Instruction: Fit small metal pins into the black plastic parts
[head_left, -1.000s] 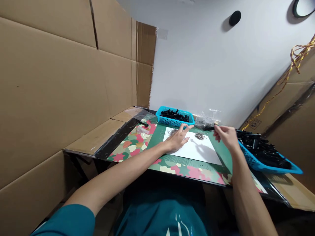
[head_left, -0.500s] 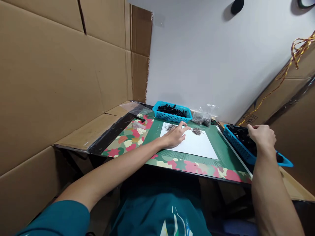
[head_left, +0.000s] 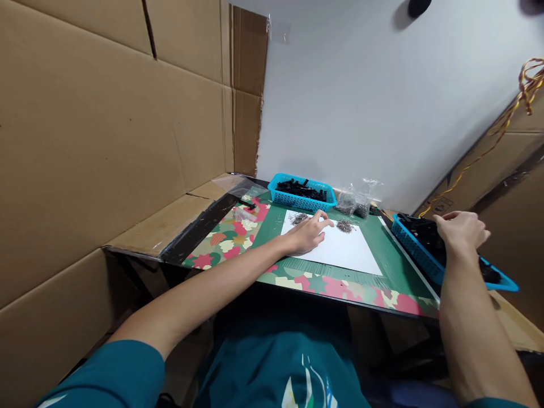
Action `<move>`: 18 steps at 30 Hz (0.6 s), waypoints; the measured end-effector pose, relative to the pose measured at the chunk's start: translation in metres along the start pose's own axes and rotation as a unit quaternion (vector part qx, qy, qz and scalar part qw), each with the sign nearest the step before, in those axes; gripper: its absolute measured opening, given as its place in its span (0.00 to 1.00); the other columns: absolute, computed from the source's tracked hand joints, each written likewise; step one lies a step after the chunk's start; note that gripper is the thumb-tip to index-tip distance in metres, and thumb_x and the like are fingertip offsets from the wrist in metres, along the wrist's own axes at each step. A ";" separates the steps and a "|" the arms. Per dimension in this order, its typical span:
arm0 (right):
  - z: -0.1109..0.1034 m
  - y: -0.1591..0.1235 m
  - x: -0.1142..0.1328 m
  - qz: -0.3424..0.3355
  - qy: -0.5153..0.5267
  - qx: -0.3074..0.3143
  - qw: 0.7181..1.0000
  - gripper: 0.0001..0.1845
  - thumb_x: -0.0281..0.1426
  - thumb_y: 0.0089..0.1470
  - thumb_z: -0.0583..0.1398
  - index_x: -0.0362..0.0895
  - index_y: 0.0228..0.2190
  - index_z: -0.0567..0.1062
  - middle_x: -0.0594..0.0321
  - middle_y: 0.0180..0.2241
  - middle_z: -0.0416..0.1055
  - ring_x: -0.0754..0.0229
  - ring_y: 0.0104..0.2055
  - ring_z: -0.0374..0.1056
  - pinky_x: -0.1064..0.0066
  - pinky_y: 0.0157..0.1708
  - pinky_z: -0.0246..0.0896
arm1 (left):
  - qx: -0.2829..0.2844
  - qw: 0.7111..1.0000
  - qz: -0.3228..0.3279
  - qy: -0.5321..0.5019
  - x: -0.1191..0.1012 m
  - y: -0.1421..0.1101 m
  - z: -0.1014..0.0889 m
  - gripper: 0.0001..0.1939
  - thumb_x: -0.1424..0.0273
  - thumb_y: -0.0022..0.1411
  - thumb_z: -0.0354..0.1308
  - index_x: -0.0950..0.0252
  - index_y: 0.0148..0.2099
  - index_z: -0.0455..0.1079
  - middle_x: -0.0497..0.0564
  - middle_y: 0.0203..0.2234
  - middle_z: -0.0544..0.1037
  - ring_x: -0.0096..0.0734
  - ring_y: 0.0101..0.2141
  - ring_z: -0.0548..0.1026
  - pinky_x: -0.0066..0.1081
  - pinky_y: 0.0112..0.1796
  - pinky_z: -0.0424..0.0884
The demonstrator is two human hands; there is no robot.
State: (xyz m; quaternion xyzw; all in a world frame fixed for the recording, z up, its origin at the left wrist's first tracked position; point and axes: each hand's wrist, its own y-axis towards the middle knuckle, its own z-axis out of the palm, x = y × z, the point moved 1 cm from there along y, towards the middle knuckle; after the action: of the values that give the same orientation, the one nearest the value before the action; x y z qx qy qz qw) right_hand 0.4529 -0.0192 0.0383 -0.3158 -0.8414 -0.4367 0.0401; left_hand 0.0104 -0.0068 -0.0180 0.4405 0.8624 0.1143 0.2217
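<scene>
Left hand [head_left: 308, 233]: lies on the white sheet [head_left: 340, 255], near its left side. Its fingers are bent, with a gap visible between thumb and forefinger; the grip is moderately wide and no object shows in it. Two small heaps lie on the sheet's far part: the left heap [head_left: 299, 218] just beyond the knuckles, the right heap [head_left: 344, 226] to the right of the fingertips. The parts in them are too small to identify.

Right hand [head_left: 463, 231]: positioned over the right basket [head_left: 419, 255], a blue container of black pieces [head_left: 420, 231] at the right side of the counter [head_left: 399, 266]. Fingers are bent and turned away from view; whether this grip is narrow or holds a piece cannot be told.

Surroundings: the far basket [head_left: 293, 200], also blue, contains similar black items. Clear plastic bags [head_left: 354, 205] sit to its right, near the wall.
</scene>
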 end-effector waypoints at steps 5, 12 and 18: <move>-0.019 -0.009 0.014 0.102 0.098 -0.042 0.989 0.06 0.26 0.41 0.65 0.49 0.20 0.80 0.49 0.23 0.74 0.50 0.25 0.62 0.53 0.34 0.55 | 0.006 1.000 -0.003 0.005 -0.002 0.000 -0.002 0.20 0.73 0.71 0.51 0.62 0.63 0.68 0.59 0.60 0.67 0.38 0.41 0.79 0.40 0.46 0.73; -0.031 -0.046 0.084 -0.039 0.274 -0.009 0.961 0.14 0.33 0.56 0.63 0.39 0.40 0.85 0.46 0.34 0.83 0.49 0.33 0.77 0.64 0.37 0.64 | -0.002 1.000 -0.020 0.019 -0.001 -0.001 -0.002 0.19 0.73 0.71 0.52 0.62 0.61 0.71 0.57 0.59 0.70 0.43 0.47 0.79 0.41 0.51 0.73; -0.006 -0.116 0.168 -0.221 0.250 0.148 0.931 0.27 0.46 0.70 0.54 0.45 0.29 0.83 0.54 0.27 0.82 0.50 0.31 0.76 0.66 0.33 0.57 | -0.062 0.994 -0.074 0.054 0.008 0.003 -0.012 0.15 0.74 0.71 0.51 0.63 0.54 0.75 0.55 0.53 0.76 0.42 0.49 0.78 0.42 0.55 0.70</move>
State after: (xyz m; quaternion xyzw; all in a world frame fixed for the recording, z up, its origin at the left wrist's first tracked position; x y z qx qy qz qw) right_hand 0.2521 0.0110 0.0170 0.0072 -0.9076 -0.3699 0.1982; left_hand 0.0025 0.0012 -0.0083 0.3541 0.8944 0.1749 0.2099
